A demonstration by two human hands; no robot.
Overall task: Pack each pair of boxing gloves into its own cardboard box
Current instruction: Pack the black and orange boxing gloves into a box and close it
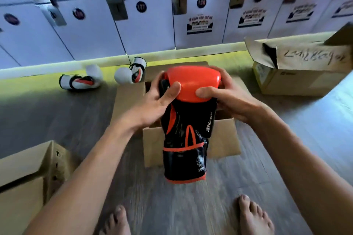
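Head view.

A: What lies nearest?

B: Two bare feet (pixel 116 221) on the dark wood-pattern floor (pixel 172 206), with both forearms reaching forward above them. At lower left stands a cardboard box with its flap raised (pixel 23 177).

A: And the hands?

B: Both grip one black-and-orange boxing glove (pixel 187 126) at its padded orange end. The left hand (pixel 158 101) has its thumb on the near orange face and its fingers wrapped round the glove's left side. The right hand (pixel 227 99) mirrors it, thumb on the orange and fingers curled behind the right edge. A dark shape sits behind the left fingers; I cannot tell what it is.

A: Where is the glove relative to the box?

B: It is held over the open cardboard box (pixel 223 139) in the middle of the floor, orange end away from the person, cuff pointing back toward the feet and covering part of the box's near flap. Whether any part touches the box, I cannot tell.

A: Farther out?

B: Two white gloves with black and red trim lie on the floor left of the open box: one well to the left (pixel 80 80), one just beside the box's far corner (pixel 131 72). To the right stands a larger carton with handwriting on its flap (pixel 298 70). Behind everything runs a row of pale numbered lockers (pixel 149 25).
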